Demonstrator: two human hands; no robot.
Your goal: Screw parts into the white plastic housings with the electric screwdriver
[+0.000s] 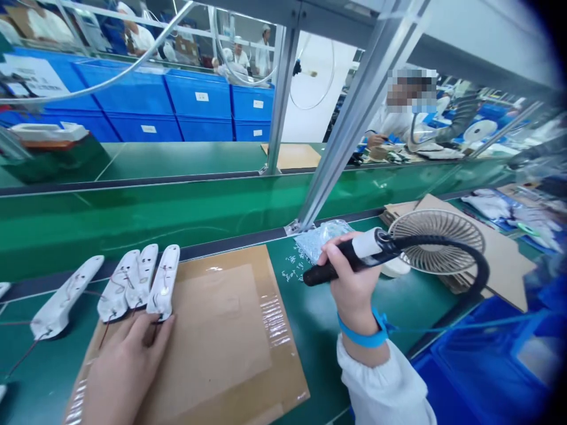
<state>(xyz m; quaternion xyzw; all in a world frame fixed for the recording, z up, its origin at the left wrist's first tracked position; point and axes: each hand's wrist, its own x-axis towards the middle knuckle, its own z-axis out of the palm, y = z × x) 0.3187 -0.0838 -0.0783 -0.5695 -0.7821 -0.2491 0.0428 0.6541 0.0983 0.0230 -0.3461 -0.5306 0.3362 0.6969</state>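
Observation:
My left hand has its fingertips on the lower end of a white plastic part, the rightmost of a close group on the left edge of the cardboard sheet. Red and dark wires show on these parts. Another white part lies further left on the green table. In my right hand is a black and white handheld tool with a thick black cable, its dark tip pointing left above the table. A clear plastic bag and small scattered pieces lie behind that tip.
A round fan grille stands over stacked cardboard at right. Blue bins sit at lower right. A metal post rises behind the bag. Across the green barrier, a person works, and blue crates are lined up.

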